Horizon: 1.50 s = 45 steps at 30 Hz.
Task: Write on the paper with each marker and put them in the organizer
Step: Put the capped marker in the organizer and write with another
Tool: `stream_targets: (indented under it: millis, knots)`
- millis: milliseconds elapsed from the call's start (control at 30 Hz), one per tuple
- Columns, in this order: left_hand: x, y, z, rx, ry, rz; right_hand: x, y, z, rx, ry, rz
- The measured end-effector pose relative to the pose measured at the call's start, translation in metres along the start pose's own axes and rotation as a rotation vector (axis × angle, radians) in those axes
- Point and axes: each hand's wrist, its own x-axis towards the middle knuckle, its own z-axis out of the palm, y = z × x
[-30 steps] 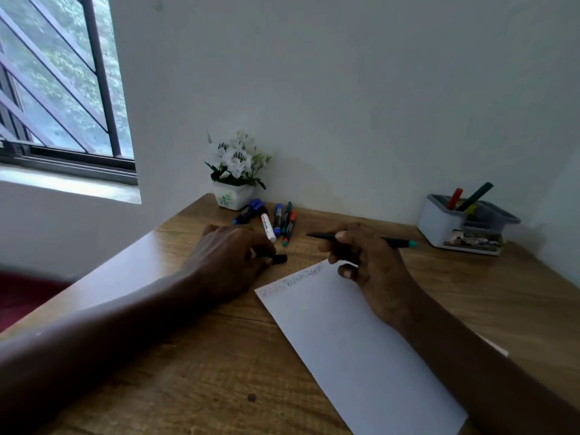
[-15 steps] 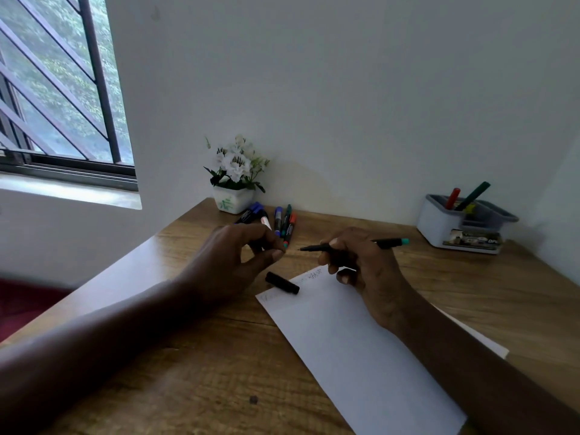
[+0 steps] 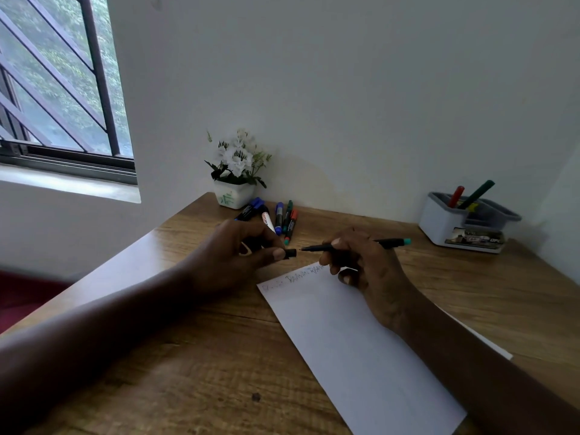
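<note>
My right hand grips a thin black marker with a teal end, its tip pointing left above the top of the white paper. My left hand pinches the black cap just left of that tip, a small gap between them. Lines of writing run along the paper's top edge. Several markers lie in a loose group on the wooden desk beyond my left hand. The grey-and-white organizer stands at the back right with a red and a green marker in it.
A small white pot of white flowers stands against the wall behind the loose markers. The desk's left edge runs diagonally below a barred window. The wall closes the desk at the back and right.
The cap lay on the desk by the paper's corner half a second ago; my left hand has picked it up and brought it level with the marker tip. My right hand stayed almost still.
</note>
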Motion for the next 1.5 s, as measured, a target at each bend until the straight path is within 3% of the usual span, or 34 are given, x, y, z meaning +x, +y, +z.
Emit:
stream_targets:
  millis: [267,500,900,1100,1233,1367,1500]
  knots:
    - [-0.001,0.000,-0.001,-0.070,-0.010,-0.006,-0.004,0.000,0.005,-0.045,-0.072,-0.047]
    - [-0.004,0.011,0.000,-0.236,-0.061,0.018,-0.011,-0.003,0.014,-0.146,-0.243,-0.144]
    - [-0.005,0.013,-0.001,-0.495,-0.082,-0.013,-0.012,0.003,0.018,-0.082,-0.165,-0.250]
    - [-0.005,0.013,0.000,-0.513,-0.089,-0.011,-0.012,0.006,0.020,-0.096,-0.159,-0.266]
    - [0.001,0.023,0.005,-0.361,-0.024,0.032,-0.008,0.001,0.017,-0.090,-0.199,-0.248]
    - [0.001,0.021,0.000,0.153,0.008,0.052,-0.002,-0.001,0.007,-0.032,-0.094,-0.281]
    - [-0.005,0.008,-0.010,0.445,-0.215,-0.285,0.006,-0.002,-0.001,-0.016,0.066,-0.224]
